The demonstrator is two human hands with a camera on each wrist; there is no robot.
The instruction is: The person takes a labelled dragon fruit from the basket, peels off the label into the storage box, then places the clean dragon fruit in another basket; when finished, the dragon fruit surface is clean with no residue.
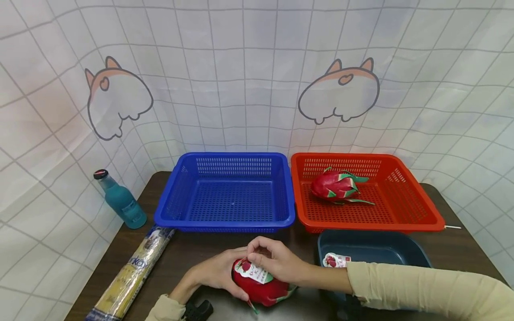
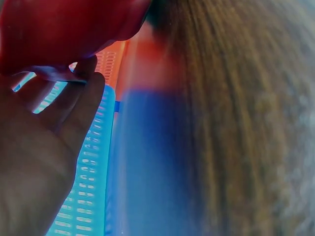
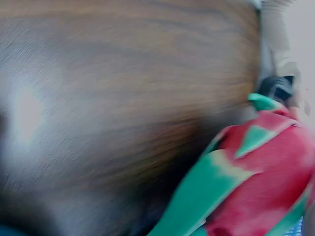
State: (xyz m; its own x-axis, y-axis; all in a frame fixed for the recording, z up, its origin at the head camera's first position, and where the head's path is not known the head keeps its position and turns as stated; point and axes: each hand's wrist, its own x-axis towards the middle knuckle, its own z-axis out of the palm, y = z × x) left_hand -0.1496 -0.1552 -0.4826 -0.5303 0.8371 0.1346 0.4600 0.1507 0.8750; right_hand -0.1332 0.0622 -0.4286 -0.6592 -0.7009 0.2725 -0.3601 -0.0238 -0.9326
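Note:
In the head view, a red dragon fruit [image 1: 263,292] with green-tipped scales is at the front of the dark table. My left hand [image 1: 218,269] holds it from the left, thumb on the near side. A white printed label [image 1: 257,273] with a fruit picture lies on its top. The fingers and thumb of my right hand [image 1: 277,261] pinch the label's upper edge. From below, the left wrist view shows the fruit [image 2: 64,34] against the fingers of the left hand [image 2: 39,142]. Green scales of the fruit [image 3: 275,177] fill the right wrist view's lower right.
Behind the hands stand a blue basket [image 1: 233,225] and a red basket [image 1: 413,218] with another dragon fruit [image 1: 333,185]. A dark blue tray [image 1: 373,245] with a similar label [image 1: 336,260] is at right. Left are a teal bottle [image 1: 126,205] and a long yellow packet [image 1: 134,272].

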